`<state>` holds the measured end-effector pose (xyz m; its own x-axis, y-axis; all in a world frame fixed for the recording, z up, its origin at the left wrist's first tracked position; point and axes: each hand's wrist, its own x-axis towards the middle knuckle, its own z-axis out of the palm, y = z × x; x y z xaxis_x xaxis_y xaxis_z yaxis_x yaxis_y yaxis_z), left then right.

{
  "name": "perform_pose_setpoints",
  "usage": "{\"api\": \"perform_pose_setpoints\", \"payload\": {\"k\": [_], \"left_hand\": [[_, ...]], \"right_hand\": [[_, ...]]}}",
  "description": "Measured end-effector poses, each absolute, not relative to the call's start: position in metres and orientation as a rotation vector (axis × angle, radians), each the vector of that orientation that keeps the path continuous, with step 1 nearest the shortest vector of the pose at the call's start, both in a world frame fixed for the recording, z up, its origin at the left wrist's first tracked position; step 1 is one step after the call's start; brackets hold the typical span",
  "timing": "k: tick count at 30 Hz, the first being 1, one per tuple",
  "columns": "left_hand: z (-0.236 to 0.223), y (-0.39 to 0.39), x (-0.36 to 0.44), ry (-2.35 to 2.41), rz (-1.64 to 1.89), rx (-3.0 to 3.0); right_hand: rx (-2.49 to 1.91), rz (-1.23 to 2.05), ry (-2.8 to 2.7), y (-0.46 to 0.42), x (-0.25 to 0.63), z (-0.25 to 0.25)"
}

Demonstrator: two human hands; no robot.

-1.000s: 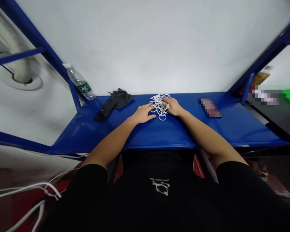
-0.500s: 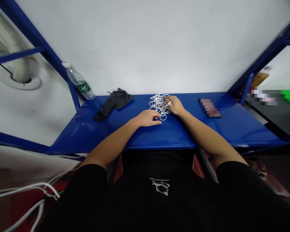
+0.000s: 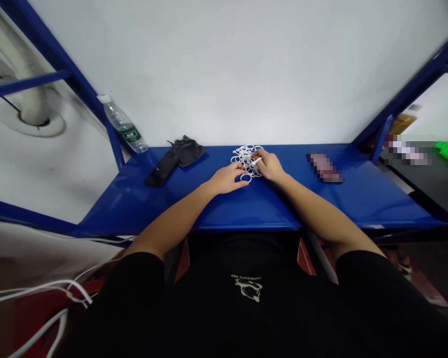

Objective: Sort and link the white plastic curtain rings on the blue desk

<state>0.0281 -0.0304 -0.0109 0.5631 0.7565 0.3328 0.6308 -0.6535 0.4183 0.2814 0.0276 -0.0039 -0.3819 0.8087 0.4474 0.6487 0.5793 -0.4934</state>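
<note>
A loose pile of white plastic rings lies on the blue tabletop near the wall. My left hand is at the near left edge of the pile, thumb and fingers spread around one ring, which it may be touching. At the pile's right side, my right hand has its fingers pinched on a white ring, seen nearly edge-on. Its fingertips hang over the pile and hide part of it.
To the left are a black phone, a crumpled black bag and a clear bottle leaning by the blue frame. On the right lies a blurred-out phone. A white wall stands behind the table.
My left hand has shifted slightly up, and its fingers have reached farther into the pile and spread. The white ring in my right hand has moved a little left and tilted.
</note>
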Motion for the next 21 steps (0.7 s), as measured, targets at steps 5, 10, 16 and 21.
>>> {"api": "perform_pose_setpoints", "payload": {"k": [5, 10, 16, 21], "left_hand": [[-0.007, -0.027, 0.023, 1.221, 1.1, 2.464], [-0.009, -0.026, 0.024, 1.189, 1.238, 2.484], [-0.009, -0.026, 0.023, 1.187, 1.29, 2.429], [-0.011, -0.026, 0.021, 1.096, 1.31, 2.46]], "right_hand": [[-1.166, 0.258, -2.26, 0.012, 0.266, 0.0], [-1.091, 0.229, -2.368, 0.009, 0.261, -0.003], [-0.955, 0.247, -2.51, 0.009, 0.26, -0.005], [-0.895, 0.261, -2.566, 0.007, 0.259, -0.006]]}}
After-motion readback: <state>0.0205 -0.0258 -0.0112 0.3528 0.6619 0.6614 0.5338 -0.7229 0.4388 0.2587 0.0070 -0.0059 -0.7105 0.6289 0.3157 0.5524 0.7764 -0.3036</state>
